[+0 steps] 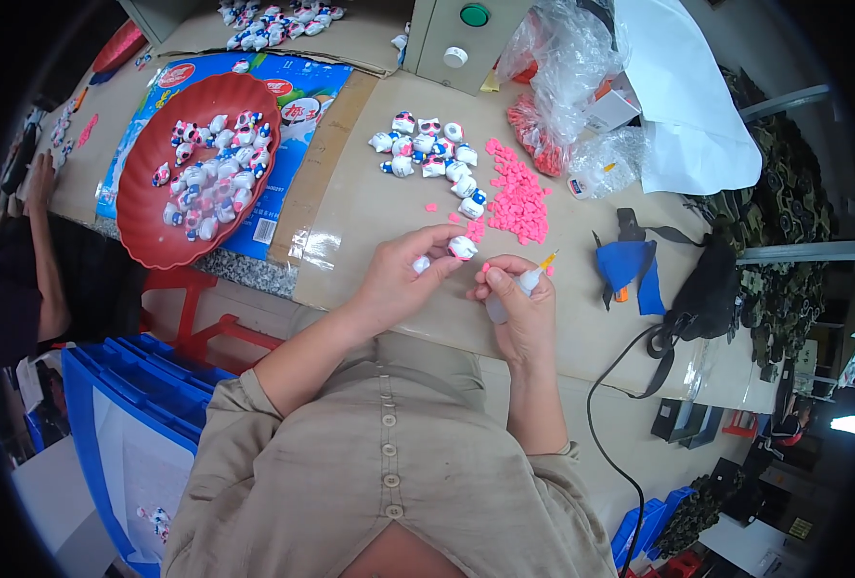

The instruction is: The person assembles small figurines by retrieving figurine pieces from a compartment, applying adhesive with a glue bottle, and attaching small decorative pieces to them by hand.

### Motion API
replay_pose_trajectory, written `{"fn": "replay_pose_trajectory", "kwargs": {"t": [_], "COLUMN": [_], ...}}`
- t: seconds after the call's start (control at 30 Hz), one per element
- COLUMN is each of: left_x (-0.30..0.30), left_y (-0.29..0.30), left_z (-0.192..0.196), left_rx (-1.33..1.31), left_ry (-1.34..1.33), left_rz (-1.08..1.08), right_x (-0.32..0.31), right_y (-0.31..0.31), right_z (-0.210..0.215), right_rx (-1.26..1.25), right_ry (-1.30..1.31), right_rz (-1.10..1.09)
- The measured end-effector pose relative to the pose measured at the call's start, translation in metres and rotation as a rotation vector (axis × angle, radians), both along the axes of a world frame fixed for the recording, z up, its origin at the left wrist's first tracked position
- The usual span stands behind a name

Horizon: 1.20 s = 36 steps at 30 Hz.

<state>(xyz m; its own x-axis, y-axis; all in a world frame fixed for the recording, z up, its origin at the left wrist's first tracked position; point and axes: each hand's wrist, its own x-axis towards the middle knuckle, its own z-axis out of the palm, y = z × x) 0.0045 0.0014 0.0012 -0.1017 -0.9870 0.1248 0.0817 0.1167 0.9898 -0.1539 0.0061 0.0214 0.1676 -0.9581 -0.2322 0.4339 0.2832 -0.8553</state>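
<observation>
My left hand [396,267] is closed on a small white figurine [462,248], pinched between thumb and fingers; another white bit shows under its fingers, too hidden to name. My right hand [526,313] grips a small squeeze bottle [530,280] with a yellow nozzle pointing up and away. A tiny pink piece [486,269] sits at the tips of its thumb and forefinger, close beside the figurine. Beyond my hands lie a cluster of white, blue and pink figurines [433,149] and a heap of small pink pieces [518,204].
A red scalloped tray [142,217] of figurines rests on blue printed cardboard [293,159] at left. Plastic bags [567,58], a clear bottle [591,181] and a black strap bundle [707,299] lie right. A grey box [447,63] stands behind. Another person's arm [47,250] is far left.
</observation>
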Motion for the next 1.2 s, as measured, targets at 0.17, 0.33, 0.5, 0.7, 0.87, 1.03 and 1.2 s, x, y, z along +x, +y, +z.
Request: {"fn": "replay_pose_trajectory", "kwargs": {"t": [0.17,0.33,0.5,0.7,0.87,1.03,1.2], "left_x": [0.000,0.002,0.004,0.004,0.003,0.004,0.006], "left_y": [0.001,0.001,0.001,0.000,0.001,0.000,-0.003], "left_z": [-0.002,-0.003,-0.003,-0.001,0.001,-0.001,0.001], "left_rx": [-0.033,-0.095,-0.144,-0.165,-0.194,-0.272,-0.313], "left_ry": [-0.004,-0.122,-0.209,-0.238,-0.289,-0.315,-0.311], "left_rz": [0.003,-0.034,-0.018,-0.016,0.003,0.008,-0.008], "right_x": [0.012,0.016,0.016,0.017,0.018,0.015,0.017], "right_y": [0.001,0.000,-0.001,0.001,0.002,-0.001,0.001], "right_z": [0.002,0.000,0.001,0.002,-0.003,0.003,0.002], "right_rx": [-0.038,-0.051,-0.031,-0.023,-0.101,-0.054,-0.054], "right_ry": [0.165,0.084,0.094,0.166,0.194,0.185,0.276], "right_rz": [-0.062,-0.080,-0.082,-0.052,-0.076,-0.031,-0.051]}}
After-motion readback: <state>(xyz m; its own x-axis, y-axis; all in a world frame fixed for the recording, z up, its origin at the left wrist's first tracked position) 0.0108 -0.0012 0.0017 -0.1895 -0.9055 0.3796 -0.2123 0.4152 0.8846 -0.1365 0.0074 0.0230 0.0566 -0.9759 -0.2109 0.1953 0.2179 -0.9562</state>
